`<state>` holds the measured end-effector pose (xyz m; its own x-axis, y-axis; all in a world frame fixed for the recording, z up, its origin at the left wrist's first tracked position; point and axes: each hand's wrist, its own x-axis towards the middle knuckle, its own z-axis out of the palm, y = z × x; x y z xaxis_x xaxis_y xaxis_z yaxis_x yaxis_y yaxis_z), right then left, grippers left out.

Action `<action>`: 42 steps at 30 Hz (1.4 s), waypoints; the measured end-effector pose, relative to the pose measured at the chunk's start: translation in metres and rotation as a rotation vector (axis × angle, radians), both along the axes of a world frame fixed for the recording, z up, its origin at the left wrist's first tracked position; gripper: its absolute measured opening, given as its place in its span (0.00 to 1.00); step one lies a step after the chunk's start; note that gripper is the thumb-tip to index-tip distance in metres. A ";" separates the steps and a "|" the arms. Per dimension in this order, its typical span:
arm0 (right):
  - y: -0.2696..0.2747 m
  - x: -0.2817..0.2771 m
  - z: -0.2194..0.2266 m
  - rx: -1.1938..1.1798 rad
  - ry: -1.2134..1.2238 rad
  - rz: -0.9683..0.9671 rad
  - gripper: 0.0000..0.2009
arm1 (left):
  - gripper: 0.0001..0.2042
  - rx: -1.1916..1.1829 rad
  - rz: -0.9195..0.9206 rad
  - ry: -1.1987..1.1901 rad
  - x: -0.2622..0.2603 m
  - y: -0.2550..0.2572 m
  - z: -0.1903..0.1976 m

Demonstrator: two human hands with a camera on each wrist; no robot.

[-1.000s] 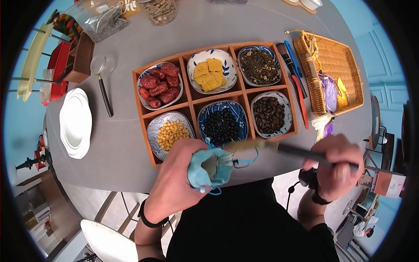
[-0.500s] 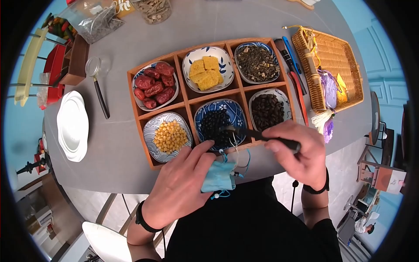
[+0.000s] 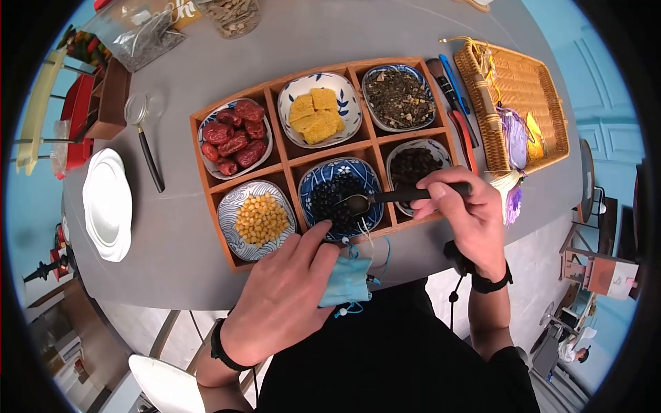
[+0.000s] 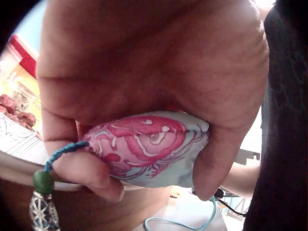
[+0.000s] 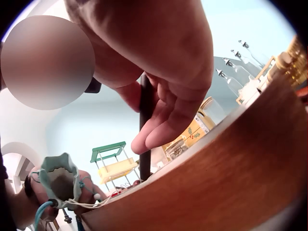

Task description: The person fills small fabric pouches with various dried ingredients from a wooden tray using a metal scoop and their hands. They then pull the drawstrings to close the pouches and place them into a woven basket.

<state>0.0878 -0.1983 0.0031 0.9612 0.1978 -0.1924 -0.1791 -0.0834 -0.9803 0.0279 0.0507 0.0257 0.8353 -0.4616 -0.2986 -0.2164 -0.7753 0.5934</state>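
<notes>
My left hand (image 3: 275, 299) grips a light blue drawstring pouch (image 3: 346, 282) at the table's front edge, one fingertip reaching the rim of the blue patterned bowl (image 3: 374, 219). Pink embroidery shows on the pouch (image 4: 154, 149) in the left wrist view, between thumb and fingers. From the right wrist view, the mouth of the pouch (image 5: 62, 180) stands open. My right hand (image 3: 475, 217) holds a spoon (image 3: 406, 195) by its black handle. The spoon's head lies among black beans (image 3: 330, 189) in the blue bowl.
A wooden divided tray (image 3: 292, 160) also carries bowls of red dates (image 3: 234, 142), yellow cakes (image 3: 318, 117), dried leaves (image 3: 399, 96), yellow beans (image 3: 261, 220) and dark beans (image 3: 415, 165). Left stand white dishes (image 3: 107, 203) and a strainer (image 3: 148, 151). Right lies a wicker basket (image 3: 520, 76).
The right hand has brought the spoon from beside the pouch's mouth into the black beans. My left hand has turned, so the pouch's mouth no longer faces the head camera.
</notes>
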 end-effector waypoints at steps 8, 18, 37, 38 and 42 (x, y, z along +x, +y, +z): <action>0.011 -0.005 -0.007 0.017 0.132 -0.117 0.10 | 0.31 -0.032 0.045 -0.001 -0.002 -0.002 -0.001; -0.005 -0.003 -0.013 0.191 0.065 -0.283 0.12 | 0.33 -0.399 0.143 -0.038 -0.019 0.013 -0.009; -0.020 -0.018 0.047 0.145 -0.473 -0.063 0.14 | 0.29 -0.413 0.294 -0.166 -0.019 0.008 -0.019; -0.024 -0.011 0.037 0.152 -0.460 -0.076 0.11 | 0.29 -0.413 0.291 -0.164 -0.019 0.008 -0.017; -0.006 0.004 0.022 -0.094 -0.281 0.146 0.08 | 0.31 -0.219 0.147 -0.063 -0.014 0.004 -0.005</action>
<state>0.0922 -0.2040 0.0252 0.9420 0.3315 0.0521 0.1175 -0.1804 -0.9765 0.0137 0.0548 0.0211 0.9121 -0.3815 -0.1504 -0.1524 -0.6557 0.7395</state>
